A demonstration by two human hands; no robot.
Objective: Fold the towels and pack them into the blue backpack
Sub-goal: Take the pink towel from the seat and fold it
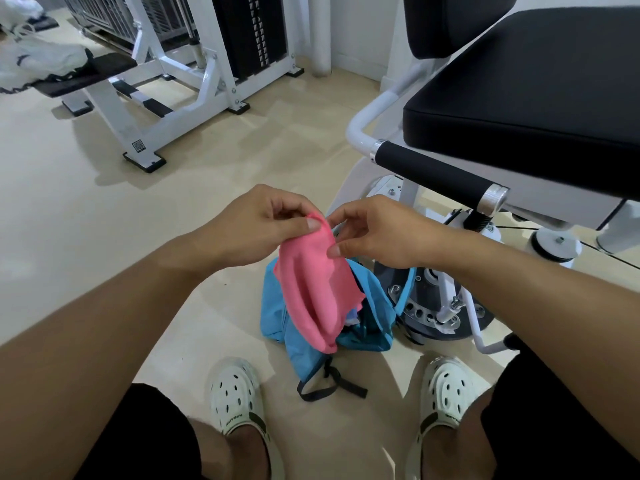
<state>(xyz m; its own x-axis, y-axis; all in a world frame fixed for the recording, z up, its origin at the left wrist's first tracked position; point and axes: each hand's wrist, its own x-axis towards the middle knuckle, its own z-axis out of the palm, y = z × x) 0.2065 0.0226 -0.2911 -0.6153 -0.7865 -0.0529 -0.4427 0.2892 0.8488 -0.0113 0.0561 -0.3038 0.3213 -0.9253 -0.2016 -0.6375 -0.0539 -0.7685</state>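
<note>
A pink towel (313,289) hangs bunched in the air over the blue backpack (277,318), which lies slumped on the floor between my feet with its mouth open. My left hand (263,223) pinches the towel's top edge between thumb and fingers. My right hand (372,233) pinches the same top edge just to the right, thumb against the cloth. The hands almost touch. Something pale shows inside the bag behind the towel's lower end. A black strap (329,384) of the backpack trails toward me.
A gym machine with a black padded seat (526,98) and a black-grip handle (436,171) stands close on the right, its base (440,306) right beside the bag. A white weight machine (180,81) stands at the back left. White cloth (34,60) lies on its bench.
</note>
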